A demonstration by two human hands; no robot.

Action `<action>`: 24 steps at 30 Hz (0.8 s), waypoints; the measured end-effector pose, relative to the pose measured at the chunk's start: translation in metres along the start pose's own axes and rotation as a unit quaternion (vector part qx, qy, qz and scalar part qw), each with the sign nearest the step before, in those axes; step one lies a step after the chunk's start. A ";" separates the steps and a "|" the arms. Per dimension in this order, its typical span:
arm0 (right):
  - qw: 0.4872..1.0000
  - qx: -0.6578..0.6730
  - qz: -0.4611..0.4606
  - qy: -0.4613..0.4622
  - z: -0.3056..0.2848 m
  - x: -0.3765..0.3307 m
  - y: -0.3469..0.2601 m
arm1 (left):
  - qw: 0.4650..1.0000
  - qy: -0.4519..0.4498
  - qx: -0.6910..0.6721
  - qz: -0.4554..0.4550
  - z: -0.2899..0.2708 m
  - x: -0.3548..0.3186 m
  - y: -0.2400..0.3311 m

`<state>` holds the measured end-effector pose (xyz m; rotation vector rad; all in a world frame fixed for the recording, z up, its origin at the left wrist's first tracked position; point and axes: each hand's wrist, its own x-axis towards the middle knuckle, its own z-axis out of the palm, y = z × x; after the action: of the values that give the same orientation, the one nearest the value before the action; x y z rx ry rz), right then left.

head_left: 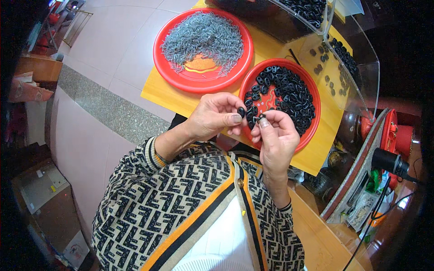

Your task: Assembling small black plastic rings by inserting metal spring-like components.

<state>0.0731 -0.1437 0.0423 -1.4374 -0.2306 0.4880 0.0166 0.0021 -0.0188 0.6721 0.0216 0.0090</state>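
Between the thumb and fingers of my left hand is a small black oval plastic piece, which looks like part of a cord lock. Close beside it, my right hand pinches a small dark piece; my fingertips partly hide it. Both hands are over the near left rim of a red plate. Many black plastic loop-shaped pieces lie in that plate, with part of its patterned bottom showing. Farther left, a larger red plate holds a heap of small grey metal springs.
Both plates stand on a yellow board. At the far right, a clear plastic bin holds more black pieces, with scattered dark bits near its wall. A black cylindrical device with a cable and a cluttered tray are at right.
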 end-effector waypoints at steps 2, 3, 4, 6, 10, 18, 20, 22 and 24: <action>1.000 -0.013 -0.002 0.001 0.003 -0.002 0.001 | 1.000 -0.009 -0.005 0.001 -0.003 0.000 -0.001; 1.000 -0.029 -0.007 0.003 0.005 -0.003 0.000 | 1.000 -0.009 -0.005 0.001 -0.003 0.000 -0.001; 0.999 -0.045 -0.011 0.004 0.006 -0.003 -0.001 | 1.000 -0.001 -0.024 -0.007 -0.002 0.000 0.000; 0.999 -0.033 -0.011 -0.002 0.006 -0.002 0.000 | 0.999 0.007 -0.042 -0.014 0.002 0.001 -0.001; 0.998 0.054 0.022 -0.031 0.002 0.001 0.004 | 0.998 0.021 0.002 0.055 0.003 0.001 -0.005; 0.985 0.137 0.066 -0.078 0.003 0.003 0.004 | 0.998 -0.001 0.035 0.057 0.005 -0.004 0.000; 0.984 0.142 0.065 -0.082 0.002 0.004 0.004 | 0.996 0.030 0.077 0.027 0.010 -0.004 0.003; 0.987 0.142 0.051 -0.047 0.004 0.005 0.002 | 0.988 0.042 0.146 0.013 0.007 -0.003 0.003; 0.986 0.155 0.048 -0.048 0.002 0.010 0.006 | 0.975 0.053 0.215 -0.001 0.009 -0.002 0.001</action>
<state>0.0800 -0.1367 0.0355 -1.1261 -0.1555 0.6439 0.0152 -0.0030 -0.0110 1.1046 0.1298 0.0392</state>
